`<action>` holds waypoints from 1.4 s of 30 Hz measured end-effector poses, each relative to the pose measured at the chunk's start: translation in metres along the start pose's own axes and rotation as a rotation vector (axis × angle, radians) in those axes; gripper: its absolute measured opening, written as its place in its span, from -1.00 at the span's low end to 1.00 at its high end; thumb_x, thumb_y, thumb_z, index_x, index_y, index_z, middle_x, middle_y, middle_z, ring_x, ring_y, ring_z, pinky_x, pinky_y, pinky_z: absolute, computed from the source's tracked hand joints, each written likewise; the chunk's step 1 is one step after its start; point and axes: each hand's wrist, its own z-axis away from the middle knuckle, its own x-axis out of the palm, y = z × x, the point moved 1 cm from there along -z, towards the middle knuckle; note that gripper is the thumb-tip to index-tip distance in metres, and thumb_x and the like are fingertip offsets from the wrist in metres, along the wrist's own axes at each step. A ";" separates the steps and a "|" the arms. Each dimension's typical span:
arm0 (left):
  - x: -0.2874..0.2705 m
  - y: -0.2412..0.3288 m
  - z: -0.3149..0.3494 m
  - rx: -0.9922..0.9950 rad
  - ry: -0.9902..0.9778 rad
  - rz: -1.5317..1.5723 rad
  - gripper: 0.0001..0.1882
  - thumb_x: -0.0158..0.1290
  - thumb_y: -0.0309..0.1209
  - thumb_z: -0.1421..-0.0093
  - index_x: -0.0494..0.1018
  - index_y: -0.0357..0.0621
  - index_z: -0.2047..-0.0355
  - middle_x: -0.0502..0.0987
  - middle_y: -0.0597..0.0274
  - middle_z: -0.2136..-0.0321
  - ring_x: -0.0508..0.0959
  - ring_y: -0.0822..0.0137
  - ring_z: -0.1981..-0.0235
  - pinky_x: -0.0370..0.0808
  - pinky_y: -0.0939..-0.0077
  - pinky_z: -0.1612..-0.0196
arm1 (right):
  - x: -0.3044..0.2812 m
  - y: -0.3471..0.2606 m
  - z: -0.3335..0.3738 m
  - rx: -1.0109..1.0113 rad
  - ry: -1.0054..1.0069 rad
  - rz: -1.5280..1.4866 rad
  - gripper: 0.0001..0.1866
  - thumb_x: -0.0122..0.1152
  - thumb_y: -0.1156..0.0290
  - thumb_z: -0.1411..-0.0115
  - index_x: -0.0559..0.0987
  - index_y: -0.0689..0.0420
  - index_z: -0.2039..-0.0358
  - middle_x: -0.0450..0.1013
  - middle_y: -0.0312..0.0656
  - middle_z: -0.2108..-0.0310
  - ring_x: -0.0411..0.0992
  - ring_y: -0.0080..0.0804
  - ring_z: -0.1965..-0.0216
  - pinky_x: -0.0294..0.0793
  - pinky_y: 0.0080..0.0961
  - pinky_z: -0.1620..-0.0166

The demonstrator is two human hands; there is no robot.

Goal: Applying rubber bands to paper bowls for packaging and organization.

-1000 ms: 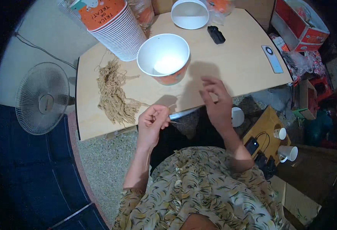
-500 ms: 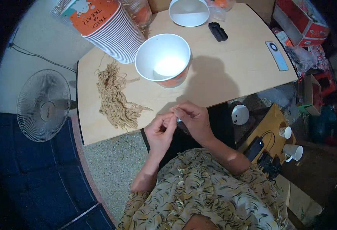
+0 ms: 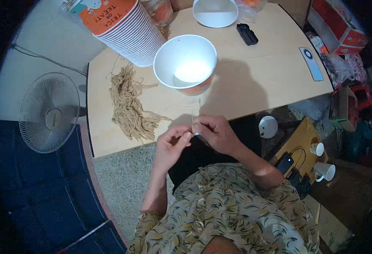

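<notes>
In the head view I'm seeing both hands meeting at the near edge of the table [image 3: 275, 59], in front of the patterned shirt [image 3: 232, 199]. The right hand [image 3: 216, 133] is pinching a thin pale strand [image 3: 192, 115] between thumb and forefinger, with the loose end sticking up toward the tub. The left hand [image 3: 174, 142] is curling in right beside it, thumb near forefinger; I cannot tell whether those fingers are gripping the strand too.

The tan yarn bundle [image 3: 129, 106] is lying loose on the left part of the table, its frayed end pointing toward the left hand. A white-lined paper tub [image 3: 185, 53] with an orange outside is standing beyond the hands, mouth up. Just left of that, a tall tub stack [image 3: 133, 38] is leaning over, rims toward me.

Farther back I'm getting a second white tub [image 3: 215, 13] and, near it, a small black object [image 3: 247, 34]; a phone [image 3: 311, 63] is lying near the right edge. Off the table, a fan [image 3: 50, 112] is standing to the left, and a white mug [image 3: 324, 171] is sitting beside a paper cup [image 3: 317, 149] at lower right.
</notes>
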 end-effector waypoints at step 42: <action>0.007 0.043 -0.025 0.463 -0.136 -0.697 -0.82 0.06 -0.42 -0.29 0.44 -0.28 0.41 0.46 0.01 0.52 0.49 0.11 0.54 0.43 0.32 0.42 | -0.012 -0.003 0.020 0.059 0.145 0.040 -0.90 0.33 0.48 -0.17 0.66 0.23 0.33 0.47 -0.40 0.58 0.33 -0.75 0.53 0.32 -0.71 0.45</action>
